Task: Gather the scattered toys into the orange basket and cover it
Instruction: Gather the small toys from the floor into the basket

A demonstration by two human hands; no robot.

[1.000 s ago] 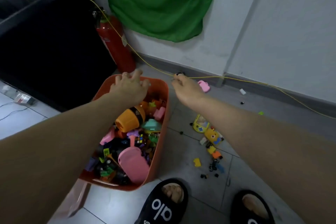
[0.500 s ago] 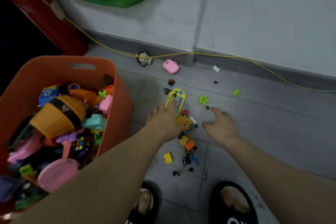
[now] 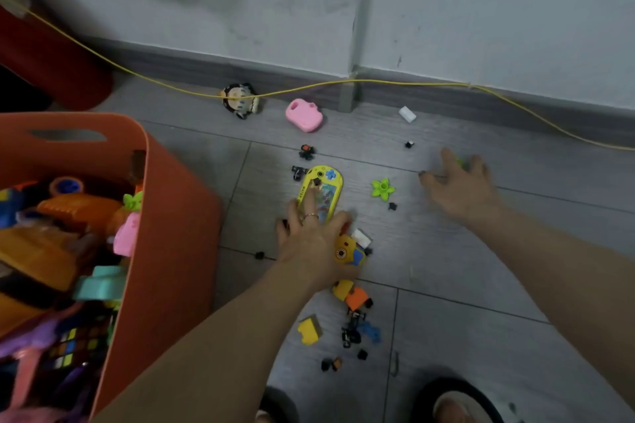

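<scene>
The orange basket (image 3: 165,216) sits left of our left hand (image 3: 309,244), already heaped with toys and uncovered; we see no lid.

Left hand lies flat, fingers straight, pressing the lower part of the yellow handheld game (image 3: 321,192) on the floor. It is relaxed, not yet gripping. Just right of its thumb lies a small yellow toy camera (image 3: 348,252), touching or nearly touching the hand. Below the wrist: a yellow block (image 3: 309,330), an orange block (image 3: 357,299), and several small dark pieces.

Judgement for this step: we should curl the fingers under the game's long edges and perhaps rake the camera in with the thumb, then carry both left to the basket. The tiny dark bits are better swept together than picked singly.

Between our hands lies a green flower piece (image 3: 382,188). Beyond it, nearer the wall, lie a doll head (image 3: 240,101) under the yellow cable (image 3: 343,83) and a pink toy (image 3: 304,115).

Right hand (image 3: 460,185) is blurred, fingers spread over the floor, apparently released. A fleck of green shows at its fingertips; we cannot tell whether it touches anything.

Basket contents are cut off at the left edge; the floor under both forearms is hidden.
</scene>
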